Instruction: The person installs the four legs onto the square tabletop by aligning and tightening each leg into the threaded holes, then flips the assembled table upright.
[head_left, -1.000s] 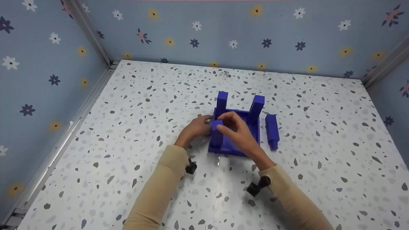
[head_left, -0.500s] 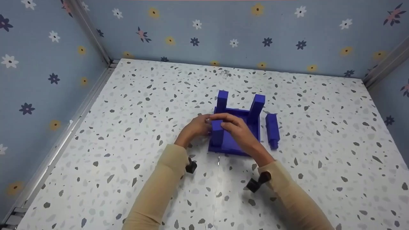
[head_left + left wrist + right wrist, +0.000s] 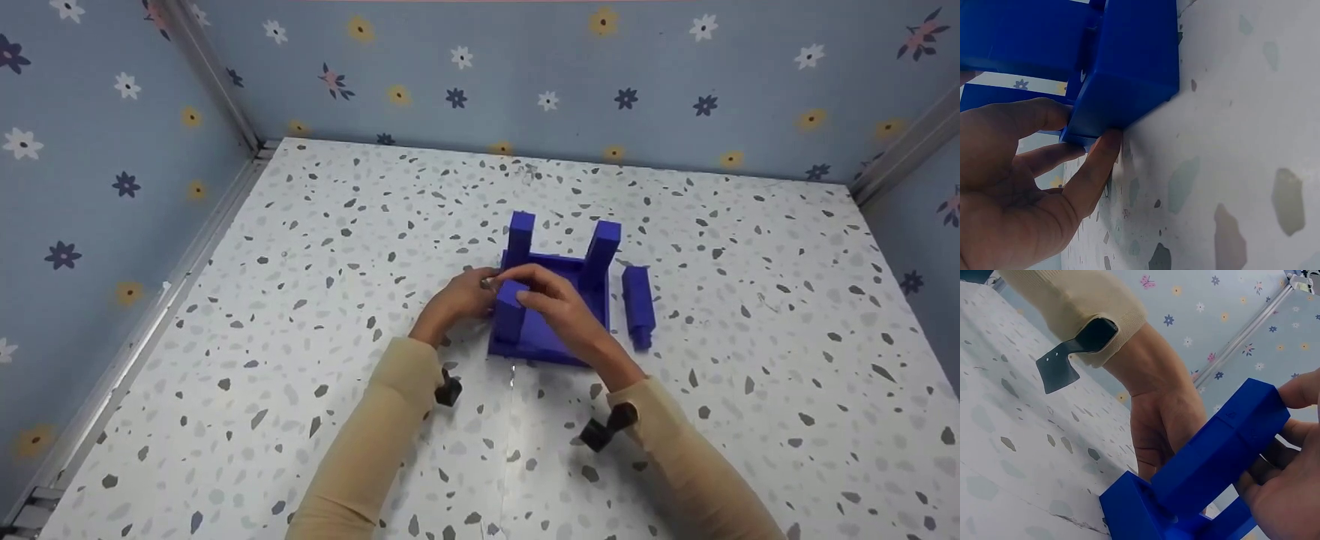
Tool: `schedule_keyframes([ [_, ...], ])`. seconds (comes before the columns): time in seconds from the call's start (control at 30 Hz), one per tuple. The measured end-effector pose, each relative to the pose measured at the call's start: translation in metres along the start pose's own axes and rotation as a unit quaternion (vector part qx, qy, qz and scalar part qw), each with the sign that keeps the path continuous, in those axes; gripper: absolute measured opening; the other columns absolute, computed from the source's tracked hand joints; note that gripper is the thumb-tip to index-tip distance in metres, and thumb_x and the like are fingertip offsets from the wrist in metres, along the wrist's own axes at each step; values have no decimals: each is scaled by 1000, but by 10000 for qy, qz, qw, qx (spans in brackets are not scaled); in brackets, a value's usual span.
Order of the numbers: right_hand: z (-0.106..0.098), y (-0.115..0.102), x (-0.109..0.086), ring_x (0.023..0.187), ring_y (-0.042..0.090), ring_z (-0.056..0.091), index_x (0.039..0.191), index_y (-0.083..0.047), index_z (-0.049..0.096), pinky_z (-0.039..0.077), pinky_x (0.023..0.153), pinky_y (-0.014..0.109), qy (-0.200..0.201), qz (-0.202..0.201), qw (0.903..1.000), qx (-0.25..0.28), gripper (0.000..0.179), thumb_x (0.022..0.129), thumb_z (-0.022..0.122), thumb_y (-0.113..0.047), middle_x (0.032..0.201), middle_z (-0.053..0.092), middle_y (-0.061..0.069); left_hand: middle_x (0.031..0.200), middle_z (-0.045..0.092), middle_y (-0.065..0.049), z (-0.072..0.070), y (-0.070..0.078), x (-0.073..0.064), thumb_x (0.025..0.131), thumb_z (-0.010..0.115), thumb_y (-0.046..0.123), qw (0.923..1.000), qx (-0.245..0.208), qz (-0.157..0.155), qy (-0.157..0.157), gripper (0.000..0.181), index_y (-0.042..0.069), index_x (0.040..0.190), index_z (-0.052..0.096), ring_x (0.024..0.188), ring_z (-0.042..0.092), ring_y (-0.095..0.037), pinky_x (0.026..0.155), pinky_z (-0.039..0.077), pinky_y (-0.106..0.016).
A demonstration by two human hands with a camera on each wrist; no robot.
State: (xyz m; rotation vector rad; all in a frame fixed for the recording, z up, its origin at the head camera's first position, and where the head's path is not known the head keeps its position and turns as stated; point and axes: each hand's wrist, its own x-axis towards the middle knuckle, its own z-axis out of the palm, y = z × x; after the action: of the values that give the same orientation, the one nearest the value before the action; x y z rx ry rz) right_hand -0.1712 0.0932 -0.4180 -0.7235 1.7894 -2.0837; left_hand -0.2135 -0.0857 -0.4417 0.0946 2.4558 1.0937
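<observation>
While right hand point(image 3: 559, 307) pinches upper end of near-left blue leg point(image 3: 510, 322), left hand point(image 3: 466, 297) grips blue base point(image 3: 544, 358) between thumb and fingers; base sits on speckled table point(image 3: 337, 262), loose leg point(image 3: 639, 304) just beside. Faint mark point(image 3: 1231, 414) on pinched leg unreadable.

In the right wrist view my right hand point(image 3: 1292, 492) is cut off at four o'clock, the blue frame point(image 3: 1129, 511) at six — hiding the foot of the blue post point(image 3: 1221, 445).

Hands point(image 3: 463, 296), two; blue square base point(image 3: 547, 341), one, beneath the right hand point(image 3: 559, 304); upright legs point(image 3: 602, 255), three; loose leg point(image 3: 639, 300), one, right of that hand.
</observation>
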Motion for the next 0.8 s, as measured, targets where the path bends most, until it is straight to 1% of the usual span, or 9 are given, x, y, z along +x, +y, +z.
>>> schedule_keyframes([
  [0.1, 0, -1, -1, 109, 18, 53, 121, 8, 54, 43, 93, 29, 94, 93, 9998, -172, 34, 92, 54, -11, 124, 53, 22, 146, 45, -12, 0, 0, 0, 95, 49, 28, 10000, 39, -1, 11, 51, 12, 144, 43, 138, 36, -29, 113, 30, -43],
  [0.23, -2, -1, -3, 106, 19, 54, 119, 3, 56, 44, 90, 29, 251, 191, 9988, -383, 32, 92, 58, -13, 119, 57, 11, 142, 49, -14, 0, -1, 0, 91, 53, 24, 10000, -18, 58, 10, 56, 11, 144, 43, 134, 42, -29, 111, 34, -42],
  [0.3, -2, 0, -4, 104, 19, 55, 118, 2, 56, 45, 88, 29, 303, 187, 9982, -492, 31, 91, 59, -13, 117, 58, 9, 139, 52, -16, 0, -1, -1, 90, 54, 23, 9999, -106, 89, 8, 57, 10, 144, 43, 130, 46, -29, 109, 36, -41],
  [0.43, -3, 2, -4, 101, 19, 56, 116, 1, 56, 47, 85, 28, 363, 184, 9972, -634, 30, 91, 61, -13, 112, 58, 8, 136, 54, -18, 0, -1, -2, 89, 54, 20, 9997, -212, 99, 12, 57, 9, 144, 43, 126, 49, -30, 107, 38, -41],
  [0.53, -3, 3, -4, 98, 19, 56, 115, 0, 56, 47, 84, 28, 432, 223, 9963, -704, 29, 90, 63, -12, 110, 58, 8, 136, 54, -18, 0, -1, -2, 89, 54, 19, 9998, -142, 96, 40, 57, 9, 144, 43, 127, 49, -30, 108, 37, -42],
  [0.6, -3, 3, -4, 98, 19, 57, 113, 0, 56, 48, 87, 28, 488, 241, 9953, -798, 28, 89, 64, -12, 109, 58, 8, 136, 54, -17, 0, 0, -2, 89, 54, 20, 9999, -76, 93, 57, 57, 10, 143, 44, 128, 48, -30, 109, 36, -42],
  [0.8, -2, 3, -5, 102, 23, 57, 110, -2, 54, 47, 95, 34, 623, 232, 9922, -1051, 29, 87, 68, -13, 107, 58, 9, 138, 52, -16, 0, 0, -2, 88, 55, 21, 9999, -106, 15, 46, 58, 11, 144, 43, 131, 44, -29, 110, 34, -42],
])
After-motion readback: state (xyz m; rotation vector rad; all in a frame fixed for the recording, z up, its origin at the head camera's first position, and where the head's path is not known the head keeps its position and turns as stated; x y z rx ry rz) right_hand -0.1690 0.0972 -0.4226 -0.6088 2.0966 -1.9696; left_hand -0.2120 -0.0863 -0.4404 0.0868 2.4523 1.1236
